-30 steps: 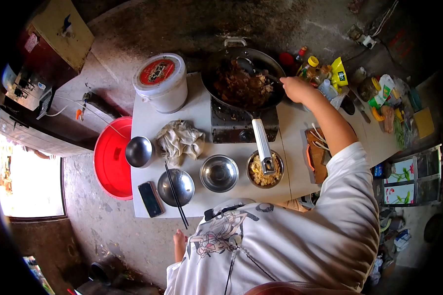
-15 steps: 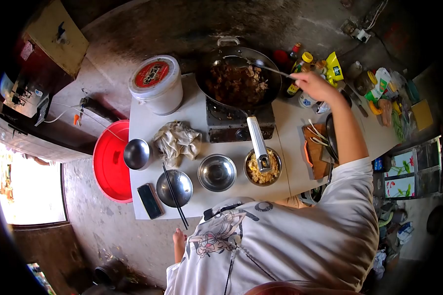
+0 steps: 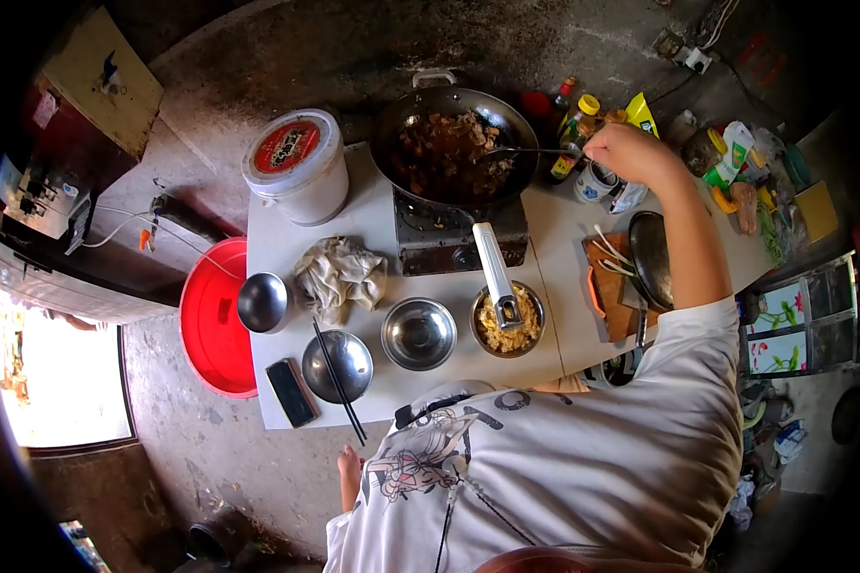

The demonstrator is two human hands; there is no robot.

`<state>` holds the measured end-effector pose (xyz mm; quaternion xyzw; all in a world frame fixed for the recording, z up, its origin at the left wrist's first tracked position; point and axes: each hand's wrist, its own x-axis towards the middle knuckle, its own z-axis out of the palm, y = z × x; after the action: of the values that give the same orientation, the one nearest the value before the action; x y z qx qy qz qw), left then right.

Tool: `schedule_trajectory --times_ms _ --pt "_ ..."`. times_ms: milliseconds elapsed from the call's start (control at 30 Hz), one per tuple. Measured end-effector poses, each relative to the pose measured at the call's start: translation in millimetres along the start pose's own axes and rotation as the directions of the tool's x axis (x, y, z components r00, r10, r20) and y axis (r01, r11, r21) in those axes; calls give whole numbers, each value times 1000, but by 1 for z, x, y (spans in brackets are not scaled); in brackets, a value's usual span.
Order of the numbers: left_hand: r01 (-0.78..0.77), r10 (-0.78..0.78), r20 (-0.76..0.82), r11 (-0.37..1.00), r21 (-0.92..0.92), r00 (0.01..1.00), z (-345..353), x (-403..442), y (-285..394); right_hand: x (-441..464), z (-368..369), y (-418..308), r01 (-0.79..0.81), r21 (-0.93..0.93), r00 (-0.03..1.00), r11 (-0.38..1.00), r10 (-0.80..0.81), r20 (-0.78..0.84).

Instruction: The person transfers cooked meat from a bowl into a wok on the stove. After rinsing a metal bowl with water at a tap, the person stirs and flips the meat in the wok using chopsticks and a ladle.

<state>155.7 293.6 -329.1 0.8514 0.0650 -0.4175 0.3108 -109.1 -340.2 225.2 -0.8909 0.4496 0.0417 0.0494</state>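
Observation:
My right hand [image 3: 626, 153] is closed around the handle of a spatula [image 3: 549, 151] and reaches over the table from the right. The spatula's head is down in the wok [image 3: 382, 153], among brown chopped food [image 3: 440, 143] in dark sauce. Beneath the wok is a black stove [image 3: 461, 239], and the wok's white handle [image 3: 492, 263] points toward me over a bowl of yellow crumbly food [image 3: 508, 329]. Low beside my body, off the table's front edge, hangs my left hand [image 3: 350, 465], its fingers loosely curled with nothing visible in them.
Chopsticks [image 3: 334, 377] lie across a steel bowl [image 3: 346, 355], with a phone [image 3: 291, 392] beside it. Another steel bowl [image 3: 419, 332], a cloth [image 3: 339, 277], a lidded white bucket [image 3: 301, 177] and a red basin [image 3: 210, 325] stand nearby. A cutting board [image 3: 613, 286] and bottles [image 3: 583, 115] are at right.
My right hand has moved slightly right and lower, and the spatula's head has shifted right in the wok. The food has been pushed about. My left hand stays low at my side.

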Motion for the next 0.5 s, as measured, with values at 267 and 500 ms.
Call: schedule_trajectory --times_ms 267,500 --pt "0 0 -7 1000 18 1000 4 4 -12 14 -11 -5 -92 -75 984 993 102 145" --pt "17 -16 27 999 -40 1000 9 14 -14 40 0 -4 83 -16 976 996 -78 203"
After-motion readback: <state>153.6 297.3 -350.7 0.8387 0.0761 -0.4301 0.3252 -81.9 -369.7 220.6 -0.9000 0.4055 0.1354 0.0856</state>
